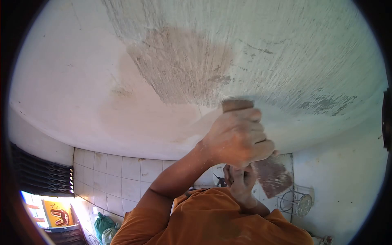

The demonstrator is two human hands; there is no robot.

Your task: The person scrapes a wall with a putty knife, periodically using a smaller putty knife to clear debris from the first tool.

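Note:
My left hand (239,136) is raised in front of me and closed around a scraper (238,105). The scraper's short, flat, brownish end meets the lower edge of a rough grey area on the pale wall (147,122); the hand hides its handle. Below and behind it, nearer my chest, is my right hand (243,181), with curled fingers partly covered by the left. It grips a flat brown rectangular plate (274,175) that tilts out to the right and carries whitish smears. A damp-looking brownish patch (183,61) and streaky ridged plaster (294,53) spread above the scraper.
White square tiles (118,169) lie below the wall. A round-topped metal stool (303,205) stands at lower right. At lower left are a dark folding grille (43,173), a yellow printed panel (59,212) and a green bag (103,223). A pale side wall (339,175) rises on the right.

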